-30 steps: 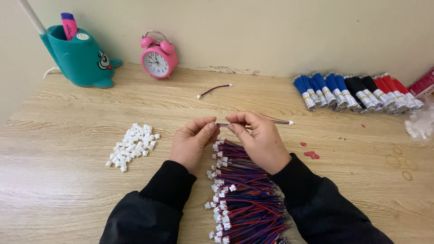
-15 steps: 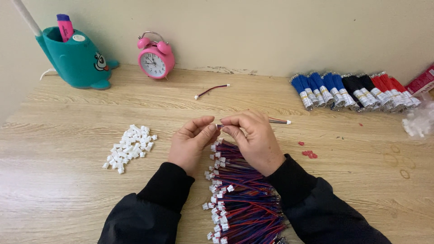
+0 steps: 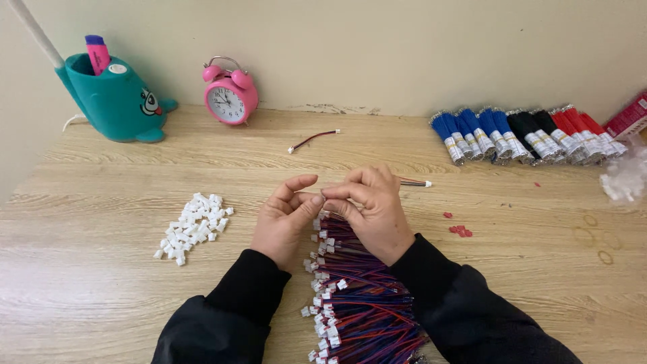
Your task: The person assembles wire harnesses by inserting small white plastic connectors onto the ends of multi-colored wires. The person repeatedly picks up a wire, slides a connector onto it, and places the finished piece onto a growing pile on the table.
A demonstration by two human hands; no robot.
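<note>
From where I stand, the far left of the pale wooden counter [image 3: 101,283] carries a teal whale-shaped plastic pen holder [image 3: 111,101] at ten o'clock, a pink highlighter [image 3: 98,54] standing in it. Just right of it sits a pink round twin-bell alarm clock [image 3: 230,100]. Nearer, at nine o'clock of the hands, lies a loose heap of small white plastic connector housings [image 3: 192,226].

The left hand [image 3: 283,219] is curled, thumb and forefinger pinched together at the tips, meeting the fingertips of the right hand [image 3: 369,205], which is likewise pinched shut. Between them they grip a thin red-and-black wire lead [image 3: 412,181] whose free end sticks out toward three o'clock past the right hand. What exactly sits at the pinch point is too small to tell.

Under the wrists, running to six o'clock, lies a thick bundle of red, blue and black wires with white plugs [image 3: 357,303]. At twelve o'clock a single short wire with a plug [image 3: 313,139] lies apart. At two o'clock, blue, black and red banded wire bundles [image 3: 526,135] line up in a row.
</note>
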